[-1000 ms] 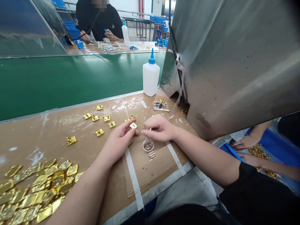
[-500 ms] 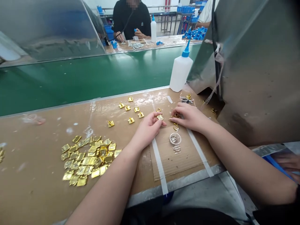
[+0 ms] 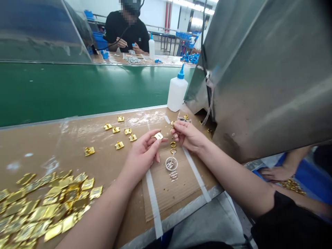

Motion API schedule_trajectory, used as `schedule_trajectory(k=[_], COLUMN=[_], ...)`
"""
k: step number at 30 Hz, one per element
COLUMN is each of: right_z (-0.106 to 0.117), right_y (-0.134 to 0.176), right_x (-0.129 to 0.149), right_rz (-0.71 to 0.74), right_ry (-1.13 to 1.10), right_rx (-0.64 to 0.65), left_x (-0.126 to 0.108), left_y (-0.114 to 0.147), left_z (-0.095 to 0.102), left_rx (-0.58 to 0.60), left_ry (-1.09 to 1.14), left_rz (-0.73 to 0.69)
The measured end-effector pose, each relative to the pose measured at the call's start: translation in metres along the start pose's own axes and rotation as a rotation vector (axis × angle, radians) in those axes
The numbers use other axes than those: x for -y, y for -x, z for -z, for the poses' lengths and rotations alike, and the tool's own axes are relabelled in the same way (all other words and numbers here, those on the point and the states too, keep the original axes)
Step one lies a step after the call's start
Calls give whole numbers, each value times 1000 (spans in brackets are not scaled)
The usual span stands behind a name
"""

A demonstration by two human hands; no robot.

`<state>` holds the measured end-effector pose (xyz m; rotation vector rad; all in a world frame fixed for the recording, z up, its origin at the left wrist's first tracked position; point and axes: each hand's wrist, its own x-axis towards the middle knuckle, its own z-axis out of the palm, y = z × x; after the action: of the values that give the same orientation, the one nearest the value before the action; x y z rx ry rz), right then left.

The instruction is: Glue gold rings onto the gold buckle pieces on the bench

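Note:
My left hand (image 3: 145, 148) pinches a small gold square plate (image 3: 158, 136) between thumb and fingers, its face turned up. To its right, my right hand (image 3: 188, 135) is raised off the table, fingertips closed on a small gold ring (image 3: 173, 123) that they partly cover. Below that hand, a couple of gold rings (image 3: 173, 144) lie on the table. Nearer to me a small round cup (image 3: 171, 164) with a thin stick in it stands on a taped-down cardboard sheet (image 3: 178, 193). Several gold plates with rings attached (image 3: 119, 145) lie left of my left hand.
A heap of gold plates (image 3: 52, 204) covers the near left. A white bottle with blue nozzle (image 3: 177, 91) stands at the table's back edge, before a green belt (image 3: 103, 86). A metal housing (image 3: 259, 79) rises at right. A co-worker (image 3: 127, 31) sits opposite; another person's hand (image 3: 277, 173) shows at right.
My right hand has lifted from the rings on the table and now pinches one. My left hand keeps the gold plate. The whole view has shifted, so the table things appear further left.

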<state>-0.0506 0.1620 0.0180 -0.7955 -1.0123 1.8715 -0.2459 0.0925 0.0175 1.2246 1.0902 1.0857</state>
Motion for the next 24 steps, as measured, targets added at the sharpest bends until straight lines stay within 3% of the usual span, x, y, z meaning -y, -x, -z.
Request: schedule_trajectory(k=[7,17,20,24], right_z=[-2,-9,-8,-13], right_y=[3,5,4,5], right_x=[3,5,1,-5], right_rz=[-93,-140,-77,131], right_ry=[-318,-328,-247,115], right_rx=[71,43,63,20], left_x=[-5,-5,-6,-7], left_y=[7,9,9,8], left_z=[-3,-4,-5,-7], left_rx=[-40,-88,-101,-104], left_ry=[10,-30,-30,-15], left_rz=[-63,-33,-22,1])
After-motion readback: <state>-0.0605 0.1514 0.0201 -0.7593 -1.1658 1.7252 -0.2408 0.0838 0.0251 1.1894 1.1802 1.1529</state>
